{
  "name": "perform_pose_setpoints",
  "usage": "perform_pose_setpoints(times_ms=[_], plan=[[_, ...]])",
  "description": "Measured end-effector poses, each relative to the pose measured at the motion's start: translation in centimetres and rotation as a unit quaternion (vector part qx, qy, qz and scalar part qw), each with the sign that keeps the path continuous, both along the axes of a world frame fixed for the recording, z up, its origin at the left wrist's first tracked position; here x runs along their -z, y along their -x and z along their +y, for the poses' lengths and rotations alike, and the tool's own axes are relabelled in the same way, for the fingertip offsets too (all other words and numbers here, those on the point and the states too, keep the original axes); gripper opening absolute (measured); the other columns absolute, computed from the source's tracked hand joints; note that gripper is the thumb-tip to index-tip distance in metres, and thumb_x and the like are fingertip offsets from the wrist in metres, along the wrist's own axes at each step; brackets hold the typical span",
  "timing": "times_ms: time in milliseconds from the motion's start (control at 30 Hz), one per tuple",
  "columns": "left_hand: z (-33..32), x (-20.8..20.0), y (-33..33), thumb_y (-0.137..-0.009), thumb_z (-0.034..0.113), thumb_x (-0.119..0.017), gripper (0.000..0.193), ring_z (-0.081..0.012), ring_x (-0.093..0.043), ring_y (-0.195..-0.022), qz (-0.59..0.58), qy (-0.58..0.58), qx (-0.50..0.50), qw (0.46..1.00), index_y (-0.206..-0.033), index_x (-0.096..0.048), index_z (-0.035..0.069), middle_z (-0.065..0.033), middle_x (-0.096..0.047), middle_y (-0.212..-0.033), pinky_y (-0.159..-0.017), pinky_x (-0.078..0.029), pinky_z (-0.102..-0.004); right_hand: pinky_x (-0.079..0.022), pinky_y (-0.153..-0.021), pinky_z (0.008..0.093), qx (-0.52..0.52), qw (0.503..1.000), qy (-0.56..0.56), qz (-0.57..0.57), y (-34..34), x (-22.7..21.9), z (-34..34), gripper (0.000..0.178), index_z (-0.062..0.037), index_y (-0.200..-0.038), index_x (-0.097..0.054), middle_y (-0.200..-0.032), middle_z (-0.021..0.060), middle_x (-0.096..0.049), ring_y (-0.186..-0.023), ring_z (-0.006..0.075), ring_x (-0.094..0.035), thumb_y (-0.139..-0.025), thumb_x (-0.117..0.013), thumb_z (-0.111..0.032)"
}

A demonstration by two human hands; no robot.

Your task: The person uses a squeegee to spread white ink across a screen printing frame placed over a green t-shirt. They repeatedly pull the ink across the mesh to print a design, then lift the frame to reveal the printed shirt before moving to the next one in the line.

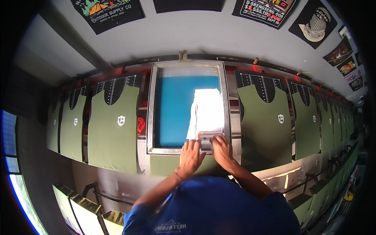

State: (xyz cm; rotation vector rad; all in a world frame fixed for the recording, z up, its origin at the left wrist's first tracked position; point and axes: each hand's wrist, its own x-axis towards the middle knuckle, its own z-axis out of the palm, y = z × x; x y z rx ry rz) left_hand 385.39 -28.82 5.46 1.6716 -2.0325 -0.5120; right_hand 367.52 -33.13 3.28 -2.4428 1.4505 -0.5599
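Note:
In front of me lies a screen-printing frame [150, 113], a metal-edged rectangle with blue mesh [176, 105]. White ink [208, 111] covers a bright band on the mesh's right half, with a ragged left edge. A short grey squeegee [206, 142] stands at the near end of that band. My right hand [222, 150] is closed on the squeegee's right part. Left of the squeegee, my left hand [190, 157] has its fingers bent over the frame's near rim. Beneath the frame's near side, an olive green shirt [168, 164] shows.
Olive shirts with small white emblems lie on boards at the left [111, 133] and right [266, 129], in a long row. A rail [129, 61] with clamps runs behind them. More boards with shirts [86, 209] stand behind me. Printed black cloths [315, 23] hang on the wall.

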Motion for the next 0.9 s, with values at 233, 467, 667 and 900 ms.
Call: perform_pose_setpoints(times_ms=[233,467,667,900], plan=[[-16.2,2.2,-0.2,-0.085,0.009,-0.06,0.023,-0.0341,-0.055,-0.098,-0.039,0.11,0.104,0.988,-0.107,-0.061,0.002,-0.0151,-0.059,-0.107,-0.086,-0.047,-0.0439,-0.054,-0.077,0.0442,0.026,0.998,0.06,0.003,-1.4,1.4,-14.5,0.011,0.0001,-0.08,-0.068,-0.09,0.0205,-0.068,-0.086,0.036,-0.067,-0.073,-0.062,0.005],[-12.3,1.5,-0.3,-0.086,0.008,-0.055,0.019,-0.0319,-0.057,-0.096,-0.027,0.119,0.115,0.986,-0.104,-0.059,0.001,-0.0149,-0.059,-0.104,-0.085,-0.047,-0.0421,-0.054,-0.083,0.0431,0.001,0.999,0.038,-0.008,-1.0,-0.9,-10.3,0.013,-0.0005,-0.086,-0.067,-0.095,0.0168,-0.067,-0.095,0.034,-0.065,-0.075,-0.062,0.004],[-0.8,2.8,0.2,-0.082,0.006,-0.058,0.034,-0.0349,-0.055,-0.097,-0.013,0.122,0.089,0.988,-0.115,-0.06,-0.003,-0.0192,-0.059,-0.114,-0.086,-0.047,-0.0427,-0.053,-0.084,0.0426,0.029,0.999,-0.044,-0.006,-1.2,-1.1,0.9,0.024,-0.0008,-0.096,-0.068,-0.098,0.0122,-0.064,-0.1,0.0318,-0.062,-0.073,-0.063,0.004],[-6.8,6.5,0.0,-0.081,0.005,-0.055,0.026,-0.0359,-0.055,-0.096,-0.012,0.133,0.092,0.987,-0.106,-0.058,-0.003,-0.0194,-0.056,-0.104,-0.086,-0.048,-0.0422,-0.053,-0.078,0.0456,0.057,0.995,0.04,-0.069,-2.3,0.6,-4.3,0.024,0.0019,-0.088,-0.066,-0.092,0.0176,-0.065,-0.089,0.038,-0.064,-0.067,-0.06,0.011]])
